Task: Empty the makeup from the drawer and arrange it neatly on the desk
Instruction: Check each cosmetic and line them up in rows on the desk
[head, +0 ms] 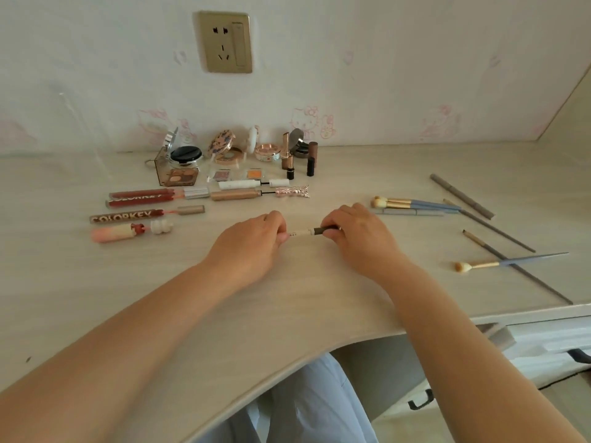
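We pinch a pen (306, 232) between left hand (252, 241) and right hand (358, 233) mid-desk (287, 314); next, probably uncap it and lay it in the rows.

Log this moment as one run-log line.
left hand: grips slim white makeup pen | right hand: grips its dark end | above pale wood-grain desk | brushes unsorted
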